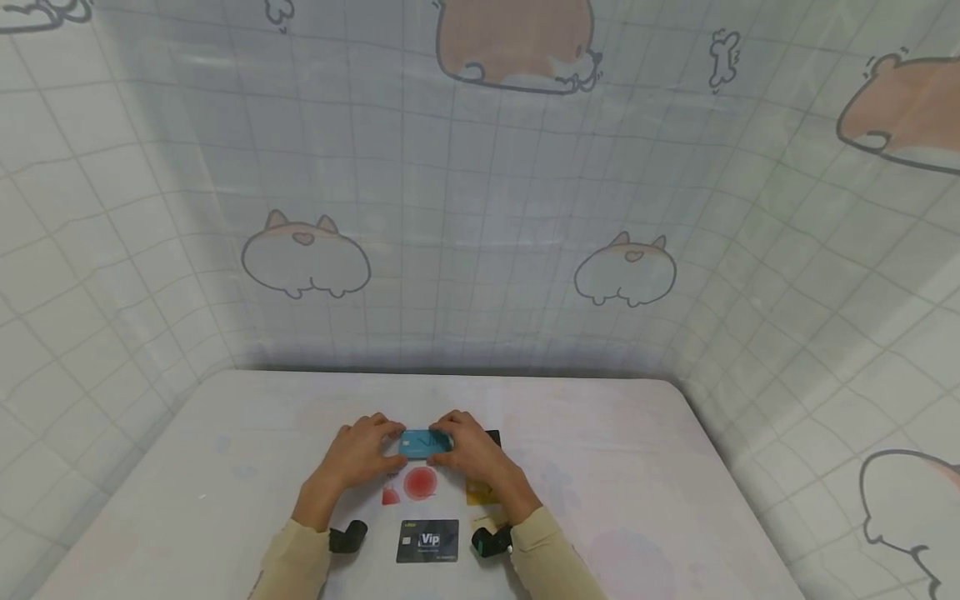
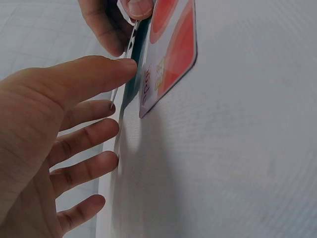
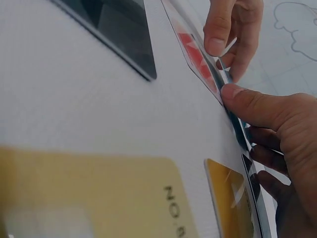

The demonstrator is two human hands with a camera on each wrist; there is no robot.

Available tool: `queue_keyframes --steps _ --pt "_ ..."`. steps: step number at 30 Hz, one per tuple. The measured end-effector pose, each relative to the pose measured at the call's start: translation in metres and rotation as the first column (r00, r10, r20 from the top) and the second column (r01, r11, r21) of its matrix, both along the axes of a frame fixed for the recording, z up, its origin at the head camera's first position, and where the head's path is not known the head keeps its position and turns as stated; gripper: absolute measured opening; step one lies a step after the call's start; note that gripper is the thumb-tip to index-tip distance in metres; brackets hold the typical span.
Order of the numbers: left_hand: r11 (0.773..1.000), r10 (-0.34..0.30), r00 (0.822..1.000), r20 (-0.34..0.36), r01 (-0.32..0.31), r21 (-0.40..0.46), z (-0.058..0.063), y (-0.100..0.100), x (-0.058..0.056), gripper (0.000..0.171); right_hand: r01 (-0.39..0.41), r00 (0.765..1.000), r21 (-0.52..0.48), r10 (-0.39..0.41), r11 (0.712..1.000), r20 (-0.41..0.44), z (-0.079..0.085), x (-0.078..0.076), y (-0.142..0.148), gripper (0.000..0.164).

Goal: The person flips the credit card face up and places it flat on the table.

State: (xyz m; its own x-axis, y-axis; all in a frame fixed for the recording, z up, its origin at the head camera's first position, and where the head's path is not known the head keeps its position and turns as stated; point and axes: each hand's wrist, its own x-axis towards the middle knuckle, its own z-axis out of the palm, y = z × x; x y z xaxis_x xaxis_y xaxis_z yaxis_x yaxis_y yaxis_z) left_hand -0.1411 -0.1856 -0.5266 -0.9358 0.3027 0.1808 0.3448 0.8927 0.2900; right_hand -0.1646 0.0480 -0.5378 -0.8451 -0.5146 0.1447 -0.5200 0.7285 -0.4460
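Note:
A blue bank card (image 1: pixel 422 444) lies between my two hands at the far middle of the table. My left hand (image 1: pixel 358 452) pinches its left end, thumb on the near edge and fingers at the far edge. At the other end my right hand (image 1: pixel 474 452) grips it in the same way, covering part of the card. Both wrist views show the card edge-on as a thin teal strip (image 2: pixel 132 89), thumbs against it. Just nearer than it lies a white card with red circles (image 1: pixel 420 483), close to my left thumb.
Nearest me is a black Vip card (image 1: pixel 427 552). Right of it, partly under my right arm, are a gold card (image 1: pixel 480 492) and a pale yellow card (image 1: pixel 486 524). A black card (image 1: pixel 494 436) shows behind my right hand. Patterned curtains (image 1: pixel 472 250) surround the white table (image 1: pixel 637 467).

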Motion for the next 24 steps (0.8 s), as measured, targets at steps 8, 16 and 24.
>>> queue_keyframes --steps 8,16,24 --pt "1.000 0.024 1.000 0.019 -0.024 -0.006 -0.0005 -0.0023 -0.0006 0.055 -0.006 1.000 0.020 0.006 1.000 0.005 -0.0013 -0.0028 0.0007 0.051" --pt "1.000 0.026 0.999 0.038 -0.026 0.011 -0.0009 -0.0028 -0.0015 0.057 -0.010 1.000 0.011 0.010 1.000 0.018 -0.0020 -0.0045 0.0009 0.050" --pt "1.000 0.031 0.998 0.054 -0.031 0.004 -0.0012 -0.0024 -0.0018 0.058 -0.002 0.999 -0.001 0.002 1.000 0.044 -0.0018 -0.0042 0.0000 0.051"
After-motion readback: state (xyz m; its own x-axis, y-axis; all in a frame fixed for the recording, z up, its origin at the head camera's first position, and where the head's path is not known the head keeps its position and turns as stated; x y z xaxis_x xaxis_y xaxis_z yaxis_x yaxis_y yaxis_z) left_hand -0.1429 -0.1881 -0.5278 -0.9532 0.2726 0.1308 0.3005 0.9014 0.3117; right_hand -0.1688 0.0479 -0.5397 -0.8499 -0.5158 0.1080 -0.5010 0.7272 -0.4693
